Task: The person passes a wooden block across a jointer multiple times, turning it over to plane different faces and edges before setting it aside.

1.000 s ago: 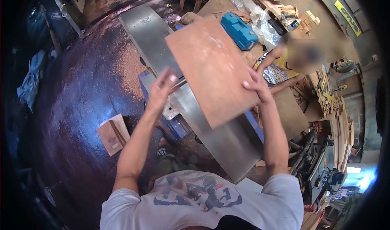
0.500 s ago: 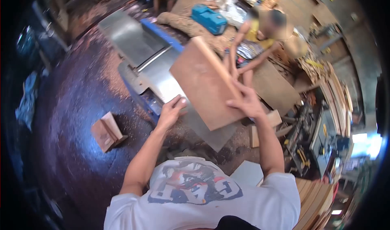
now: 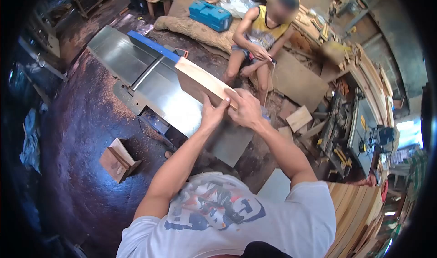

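A thick wooden board [image 3: 195, 76] stands on its long edge over the metal bed of a jointer [image 3: 166, 98], beside the blue fence [image 3: 152, 45]. At the board's near end, my left hand [image 3: 213, 115] grips the left face, its thumb close to the top edge. My right hand [image 3: 246, 107] is closed over the top edge and right side of that same end. The board hides part of the fence, and its lower edge's contact with the bed is hard to make out.
A wooden push block [image 3: 119, 161] lies at the left. Ahead, another person [image 3: 261, 44] sits by a log [image 3: 200, 32] bearing a blue case [image 3: 210, 15]. Wood offcuts [image 3: 299, 118] and tools [image 3: 339, 155] lie at right; planks [image 3: 353, 208] are stacked nearby.
The board has turned from a tilted, broad-face view to standing on edge, moving left toward the fence. My left hand has come up from beside the board to hold it.
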Available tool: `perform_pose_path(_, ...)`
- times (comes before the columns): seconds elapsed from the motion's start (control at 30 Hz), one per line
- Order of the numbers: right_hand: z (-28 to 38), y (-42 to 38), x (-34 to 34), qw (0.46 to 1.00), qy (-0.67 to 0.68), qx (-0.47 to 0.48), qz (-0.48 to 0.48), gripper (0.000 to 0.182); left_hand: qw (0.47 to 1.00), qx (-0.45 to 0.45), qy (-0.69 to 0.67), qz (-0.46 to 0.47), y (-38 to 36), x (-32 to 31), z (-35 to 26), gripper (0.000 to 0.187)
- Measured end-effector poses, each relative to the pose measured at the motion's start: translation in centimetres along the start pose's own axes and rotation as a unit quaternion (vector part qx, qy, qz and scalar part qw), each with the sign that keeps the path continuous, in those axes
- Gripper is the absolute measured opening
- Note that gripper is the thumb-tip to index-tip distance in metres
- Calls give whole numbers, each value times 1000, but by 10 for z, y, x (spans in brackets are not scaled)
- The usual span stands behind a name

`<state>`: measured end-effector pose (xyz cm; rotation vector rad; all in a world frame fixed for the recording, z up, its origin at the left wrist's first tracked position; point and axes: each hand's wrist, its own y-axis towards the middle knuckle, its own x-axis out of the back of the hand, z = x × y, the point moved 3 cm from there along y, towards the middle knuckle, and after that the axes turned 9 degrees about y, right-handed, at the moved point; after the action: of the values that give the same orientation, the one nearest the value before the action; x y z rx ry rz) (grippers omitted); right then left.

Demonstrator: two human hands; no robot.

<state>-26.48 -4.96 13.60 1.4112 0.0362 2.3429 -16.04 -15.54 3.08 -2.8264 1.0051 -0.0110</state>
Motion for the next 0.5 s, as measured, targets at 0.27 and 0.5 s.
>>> perform_pose_path(0.27,-19,20,-1,959,222,29,-172,52,997,56,-57,15,10,26,-34,108)
perform_pose_path(0.5,-201,-196,-1,544,429,-441,-570,36,996,61,-60,4,7,23,-40,103)
